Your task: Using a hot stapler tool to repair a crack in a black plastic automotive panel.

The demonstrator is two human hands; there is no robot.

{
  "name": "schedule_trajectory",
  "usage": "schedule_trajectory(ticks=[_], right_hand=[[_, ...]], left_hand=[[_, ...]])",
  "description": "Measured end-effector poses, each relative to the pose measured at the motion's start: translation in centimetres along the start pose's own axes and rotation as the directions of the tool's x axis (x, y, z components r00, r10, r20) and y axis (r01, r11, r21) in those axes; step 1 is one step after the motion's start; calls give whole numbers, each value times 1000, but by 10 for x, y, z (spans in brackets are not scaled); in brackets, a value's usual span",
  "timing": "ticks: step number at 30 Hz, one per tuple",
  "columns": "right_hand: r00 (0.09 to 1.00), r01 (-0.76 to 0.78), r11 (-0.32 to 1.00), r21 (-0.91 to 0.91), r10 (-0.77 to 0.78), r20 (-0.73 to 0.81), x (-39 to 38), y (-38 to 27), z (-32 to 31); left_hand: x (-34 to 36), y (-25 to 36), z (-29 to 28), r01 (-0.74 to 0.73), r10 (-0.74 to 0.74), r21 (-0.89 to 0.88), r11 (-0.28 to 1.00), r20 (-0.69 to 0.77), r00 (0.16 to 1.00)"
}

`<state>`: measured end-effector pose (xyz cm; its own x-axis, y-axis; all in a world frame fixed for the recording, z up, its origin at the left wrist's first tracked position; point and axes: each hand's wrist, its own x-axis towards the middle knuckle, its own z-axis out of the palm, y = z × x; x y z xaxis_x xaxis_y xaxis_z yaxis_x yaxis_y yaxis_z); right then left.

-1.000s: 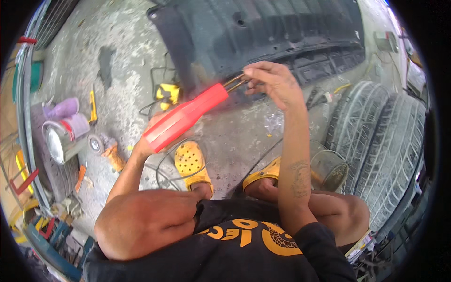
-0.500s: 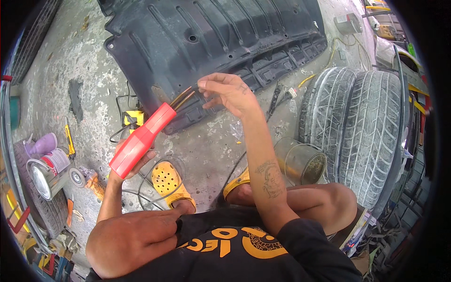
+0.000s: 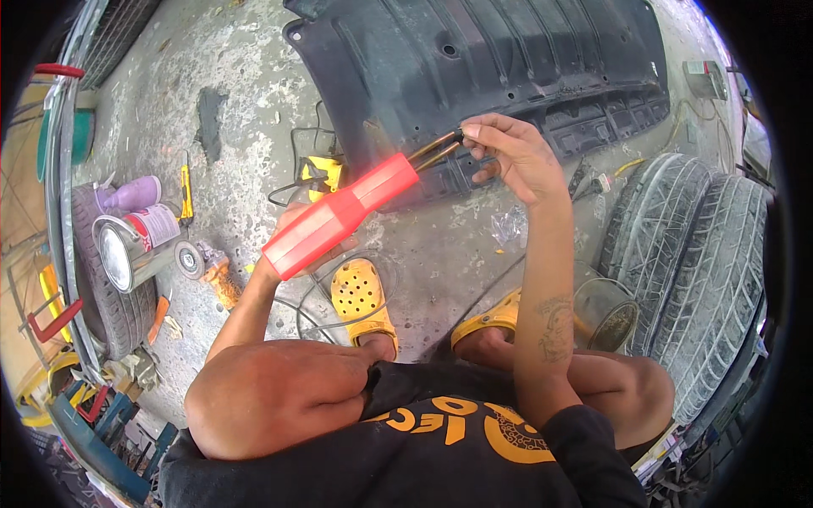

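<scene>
My left hand, mostly hidden beneath a red plastic tool, is wrapped round its body. Two copper-coloured prongs stick out of the tool's upper right end. At their tips, my right hand pinches a small black piece between thumb and forefinger, the other fingers curled. Behind both hands lies a large black moulded plastic panel on the concrete floor. A yellow tool with a black cable rests just beyond the red tool.
At right stand two dusty tires beside a metal can. At left are another tire, a paint can, a purple bottle, an angle grinder and a yellow cutter. Cables loop around my yellow clogs.
The view swung and swung back, shifting the scene. Since half a second ago, my right fingertips with the black piece have moved onto the prong tips. My left hand still holds the red tool.
</scene>
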<state>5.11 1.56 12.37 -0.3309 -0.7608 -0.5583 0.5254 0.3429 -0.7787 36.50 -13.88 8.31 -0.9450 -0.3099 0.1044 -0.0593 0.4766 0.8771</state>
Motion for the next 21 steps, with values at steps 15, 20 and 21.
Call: schedule_trajectory(ticks=[15,20,21], right_hand=[[999,3,1000,-10,-3,36,-4,-4,2],[999,-3,1000,-9,4,42,-7,-7,4],[999,-11,1000,-26,11,30,-7,-7,5]], left_hand=[[0,6,-3,111,-108,-27,993,71,992],[0,7,-3,144,-143,-21,989,72,987],[1,11,-4,146,-144,-21,989,73,987]])
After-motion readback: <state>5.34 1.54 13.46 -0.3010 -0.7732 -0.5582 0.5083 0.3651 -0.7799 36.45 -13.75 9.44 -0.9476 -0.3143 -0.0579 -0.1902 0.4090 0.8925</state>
